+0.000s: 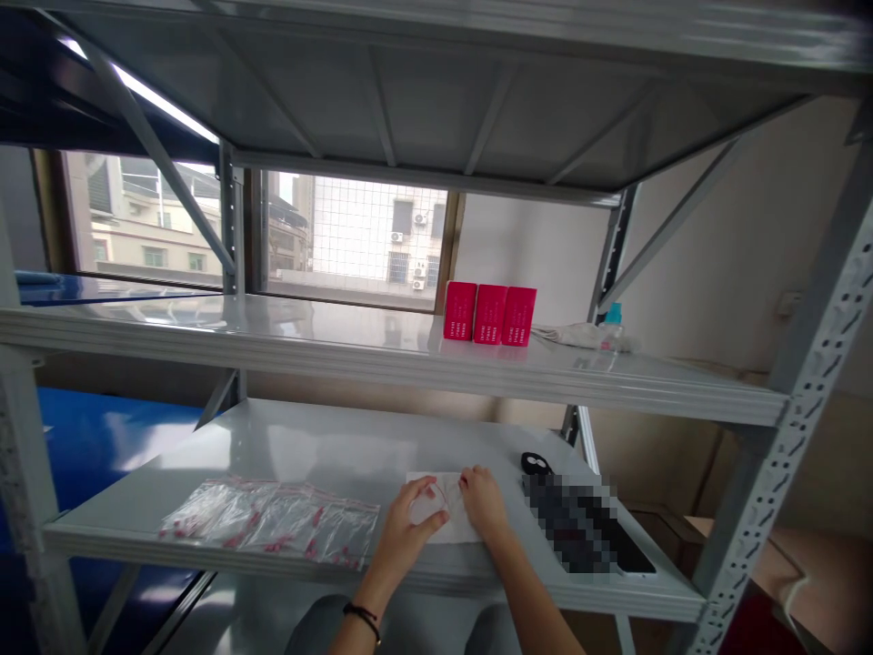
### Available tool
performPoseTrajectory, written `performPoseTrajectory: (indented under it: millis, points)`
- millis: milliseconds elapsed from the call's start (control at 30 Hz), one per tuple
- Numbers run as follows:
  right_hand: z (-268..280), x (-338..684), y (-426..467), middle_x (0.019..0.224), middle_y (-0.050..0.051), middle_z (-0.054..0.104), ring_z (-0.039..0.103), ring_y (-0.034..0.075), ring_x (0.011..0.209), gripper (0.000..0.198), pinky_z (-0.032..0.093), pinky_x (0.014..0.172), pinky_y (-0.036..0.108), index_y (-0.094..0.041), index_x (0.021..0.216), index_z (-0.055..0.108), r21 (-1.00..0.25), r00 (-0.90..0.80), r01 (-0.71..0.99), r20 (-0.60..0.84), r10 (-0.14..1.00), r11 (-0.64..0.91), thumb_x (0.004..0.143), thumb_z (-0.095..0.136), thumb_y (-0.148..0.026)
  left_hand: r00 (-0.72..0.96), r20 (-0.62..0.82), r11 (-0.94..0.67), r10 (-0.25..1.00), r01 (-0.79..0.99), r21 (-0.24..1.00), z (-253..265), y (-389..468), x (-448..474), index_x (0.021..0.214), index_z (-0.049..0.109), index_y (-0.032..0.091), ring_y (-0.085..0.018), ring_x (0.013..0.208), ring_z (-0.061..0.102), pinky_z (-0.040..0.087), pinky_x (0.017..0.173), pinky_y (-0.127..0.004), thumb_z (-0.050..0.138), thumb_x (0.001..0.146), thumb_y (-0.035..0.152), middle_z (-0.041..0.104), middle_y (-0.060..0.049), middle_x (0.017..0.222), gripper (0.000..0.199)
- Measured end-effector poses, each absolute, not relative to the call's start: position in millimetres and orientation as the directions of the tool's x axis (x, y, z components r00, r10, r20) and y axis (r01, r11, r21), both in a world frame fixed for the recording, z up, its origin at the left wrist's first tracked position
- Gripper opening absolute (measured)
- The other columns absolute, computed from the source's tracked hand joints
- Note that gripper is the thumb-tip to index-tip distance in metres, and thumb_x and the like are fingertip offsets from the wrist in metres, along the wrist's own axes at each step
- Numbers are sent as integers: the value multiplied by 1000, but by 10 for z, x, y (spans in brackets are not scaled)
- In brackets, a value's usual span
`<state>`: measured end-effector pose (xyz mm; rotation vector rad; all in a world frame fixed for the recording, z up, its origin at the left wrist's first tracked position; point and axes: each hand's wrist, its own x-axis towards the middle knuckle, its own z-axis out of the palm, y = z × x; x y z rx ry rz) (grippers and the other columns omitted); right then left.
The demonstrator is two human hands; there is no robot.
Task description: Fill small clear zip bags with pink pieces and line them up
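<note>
A clear zip bag (pixel 436 502) with a thin red line at its mouth is between my hands, hard to make out against the white sheet (pixel 458 530) beneath. My left hand (pixel 407 525) curves around the bag's left side, thumb and fingers bent toward each other. With fingers curled in, my right hand (pixel 484 502) grips near the bag's right edge, over the sheet. To the left lie several clear zip bags (pixel 279 518) in an overlapping row, with small red pieces in them.
Right of my hands are a black round object (pixel 536 463) and a dark, pixelated flat item (pixel 579 528). The shelf above holds three red boxes (pixel 489 314), a pale cloth (pixel 569 335) and a blue-capped bottle (pixel 613 326). A perforated metal upright (pixel 811 382) stands at right.
</note>
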<state>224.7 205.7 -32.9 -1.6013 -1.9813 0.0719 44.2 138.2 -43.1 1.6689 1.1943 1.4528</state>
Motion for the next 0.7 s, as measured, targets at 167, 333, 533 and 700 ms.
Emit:
performPoseTrajectory:
  millis: [167, 333, 533, 700]
  points:
    - [-253, 2275, 1986, 95, 17, 73, 65, 27, 93, 31, 48, 89, 39, -12, 90, 73, -492, -97, 808, 431, 897, 324, 95, 43, -18, -19, 359, -347, 933, 216, 913, -449, 1374, 401, 125, 68, 22, -26, 115, 67, 48, 106, -36, 78, 76, 37, 74, -9, 121, 51]
    - [6, 2168, 1682, 99, 10, 76, 68, 20, 83, 37, 55, 79, 31, -15, 115, 67, -609, -123, 650, 505, 854, 454, 99, 43, -40, -12, 338, -333, 941, 140, 932, -450, 1358, 395, 125, 67, 22, -26, 116, 67, 50, 106, -37, 79, 76, 32, 73, -9, 127, 52]
    - [50, 2093, 1414, 101, 9, 78, 70, 22, 90, 33, 54, 78, 32, -20, 105, 74, -668, -255, 433, 553, 793, 605, 98, 49, -41, 2, 340, -340, 940, 49, 939, -456, 1357, 390, 123, 69, 23, -26, 117, 66, 49, 107, -37, 79, 75, 34, 74, -8, 125, 50]
    - [-217, 2330, 1388, 122, 11, 74, 63, 28, 117, 34, 47, 99, 42, -22, 115, 74, -437, -354, 713, 451, 820, 548, 99, 44, -27, -36, 327, -329, 944, -55, 943, -477, 1412, 359, 120, 71, 20, -28, 112, 68, 49, 104, -38, 81, 73, 49, 76, -10, 113, 56]
